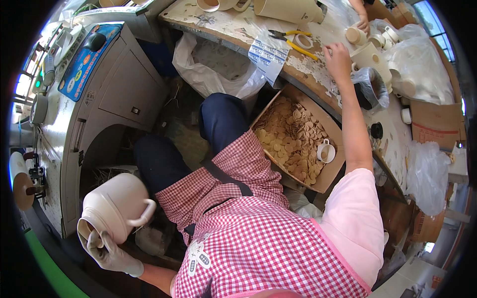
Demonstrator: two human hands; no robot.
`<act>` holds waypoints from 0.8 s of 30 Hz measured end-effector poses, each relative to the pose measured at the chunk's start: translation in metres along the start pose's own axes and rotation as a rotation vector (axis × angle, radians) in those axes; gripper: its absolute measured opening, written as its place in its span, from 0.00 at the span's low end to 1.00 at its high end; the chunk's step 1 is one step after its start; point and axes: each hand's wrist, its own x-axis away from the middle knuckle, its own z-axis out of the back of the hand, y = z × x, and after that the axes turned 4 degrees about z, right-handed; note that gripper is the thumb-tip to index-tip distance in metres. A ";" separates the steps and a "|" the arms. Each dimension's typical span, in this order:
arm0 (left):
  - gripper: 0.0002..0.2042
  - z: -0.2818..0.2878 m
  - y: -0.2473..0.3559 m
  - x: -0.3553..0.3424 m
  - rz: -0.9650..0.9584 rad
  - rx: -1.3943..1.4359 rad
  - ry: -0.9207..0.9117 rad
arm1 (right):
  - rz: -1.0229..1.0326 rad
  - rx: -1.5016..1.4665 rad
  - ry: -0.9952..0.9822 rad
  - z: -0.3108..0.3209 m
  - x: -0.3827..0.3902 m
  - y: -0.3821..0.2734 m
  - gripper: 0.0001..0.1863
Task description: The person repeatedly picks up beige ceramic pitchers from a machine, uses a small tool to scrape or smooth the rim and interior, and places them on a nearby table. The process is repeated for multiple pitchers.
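At the lower left, my left hand (112,256), in a pale glove, grips a beige jug (115,198) by its rim, with fingers reaching into the mouth. The jug lies tilted on its side, and its looped handle (143,213) faces my lap. My bare right hand (338,60) is stretched out over the worn workbench (318,69), fingers loosely bent and apart, and I see nothing in it. Just left of it lie yellow-handled pliers (301,48) and a pale ring (303,41) like a tape roll.
Beside my knees stands a cardboard box (334,121) of small tan discs with a white cup (326,151) in it. A lined bin (184,54) is under the bench. Another person's hand (363,24) touches beige cups at the far right. A grey cabinet (131,84) stands left.
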 end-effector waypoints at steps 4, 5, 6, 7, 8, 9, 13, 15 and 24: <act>0.33 -0.028 0.040 -0.005 -0.161 0.076 -0.234 | 0.220 -0.097 -0.224 -0.045 -0.042 -0.003 0.11; 0.37 -0.039 0.047 -0.006 -0.190 0.076 -0.226 | 0.164 -0.093 -0.410 -0.047 -0.053 -0.004 0.12; 0.42 -0.047 0.053 -0.008 -0.215 0.057 -0.215 | 0.116 -0.031 -0.456 -0.046 -0.060 -0.011 0.12; 0.44 -0.053 0.058 -0.008 -0.209 -0.007 -0.232 | 0.076 0.085 -0.525 -0.039 -0.067 -0.022 0.13; 0.46 -0.057 0.062 -0.007 -0.199 -0.095 -0.252 | 0.006 -0.091 -0.414 -0.026 -0.068 -0.039 0.11; 0.49 -0.063 0.064 -0.003 -0.184 -0.112 -0.277 | -0.210 -0.349 -0.389 -0.010 -0.067 -0.062 0.13; 0.57 -0.092 0.058 0.010 -0.348 -0.051 -0.318 | -0.580 -1.876 -0.405 0.065 -0.038 -0.197 0.22; 0.57 -0.098 0.056 0.014 -0.408 -0.002 -0.376 | -0.349 -1.651 -0.579 0.091 -0.014 -0.282 0.26; 0.55 -0.091 0.060 0.031 -0.579 -0.099 -0.456 | 0.682 -1.307 -0.584 0.158 -0.004 -0.441 0.19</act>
